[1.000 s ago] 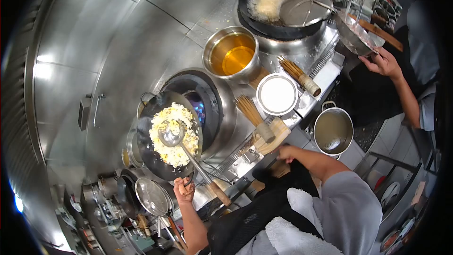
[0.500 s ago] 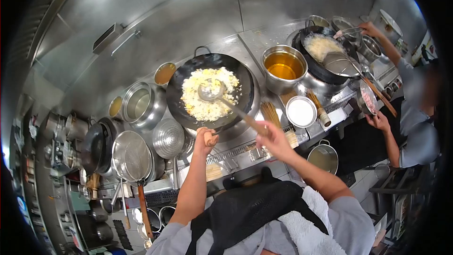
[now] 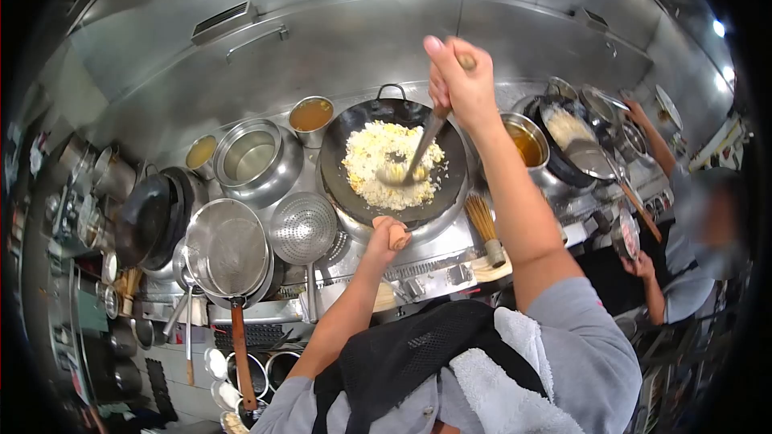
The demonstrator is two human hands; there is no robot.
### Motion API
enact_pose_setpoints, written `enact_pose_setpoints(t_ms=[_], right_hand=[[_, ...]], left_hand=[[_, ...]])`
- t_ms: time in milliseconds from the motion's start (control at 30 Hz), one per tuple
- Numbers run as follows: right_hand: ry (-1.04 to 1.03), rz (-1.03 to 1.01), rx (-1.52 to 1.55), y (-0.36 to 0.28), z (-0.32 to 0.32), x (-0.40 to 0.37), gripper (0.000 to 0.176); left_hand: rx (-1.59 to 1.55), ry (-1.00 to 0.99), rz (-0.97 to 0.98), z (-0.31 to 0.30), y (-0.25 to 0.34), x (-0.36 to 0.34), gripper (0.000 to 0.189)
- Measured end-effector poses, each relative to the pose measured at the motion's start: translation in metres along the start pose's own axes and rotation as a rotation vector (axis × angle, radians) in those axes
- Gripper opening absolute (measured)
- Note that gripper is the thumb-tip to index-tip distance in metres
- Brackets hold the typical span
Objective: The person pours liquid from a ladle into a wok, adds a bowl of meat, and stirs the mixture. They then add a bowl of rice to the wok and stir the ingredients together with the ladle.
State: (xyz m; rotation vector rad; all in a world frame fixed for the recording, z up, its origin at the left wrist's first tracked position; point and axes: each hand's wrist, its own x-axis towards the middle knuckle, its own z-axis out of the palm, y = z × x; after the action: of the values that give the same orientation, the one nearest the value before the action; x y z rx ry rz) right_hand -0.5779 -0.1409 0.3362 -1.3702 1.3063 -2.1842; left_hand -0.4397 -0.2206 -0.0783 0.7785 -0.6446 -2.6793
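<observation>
A black wok [image 3: 340,130] on the stove holds fried rice [image 3: 371,149] with yellow egg bits. My left hand [image 3: 389,235] is closed around a cloth-like, orange-brown grip at the wok's near edge. Raised above the wok's right side, my right hand [image 3: 462,84] grips the handle of a ladle [image 3: 425,145]. The ladle stands steeply, and its bowl rests in the rice near the middle of the wok.
Left of the wok are a perforated skimmer [image 3: 303,227], a mesh strainer [image 3: 227,247] and a steel pot [image 3: 249,154]. A bamboo brush [image 3: 484,221] and an oil pot [image 3: 527,143] lie right. A co-worker [image 3: 691,249] stands at another wok [image 3: 567,124] at the far right.
My right hand has risen from low beside the wok to above it, tilting the ladle from slanted to steep. The camera view has shifted. My left hand keeps its hold.
</observation>
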Motion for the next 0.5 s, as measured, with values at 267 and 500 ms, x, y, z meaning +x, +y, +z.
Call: enact_pose_setpoints(t_ms=[267, 500], right_hand=[[-0.006, 0.053, 0.109, 0.040, -0.008, 0.043, 0.039], [-0.093, 0.090, -0.072, 0.114, -0.031, 0.051, 0.038]], left_hand=[[-0.021, 0.057, -0.013, -0.001, -0.003, 0.005, 0.019], [0.025, 0.153, 0.029, 0.010, -0.007, -0.002, 0.016]])
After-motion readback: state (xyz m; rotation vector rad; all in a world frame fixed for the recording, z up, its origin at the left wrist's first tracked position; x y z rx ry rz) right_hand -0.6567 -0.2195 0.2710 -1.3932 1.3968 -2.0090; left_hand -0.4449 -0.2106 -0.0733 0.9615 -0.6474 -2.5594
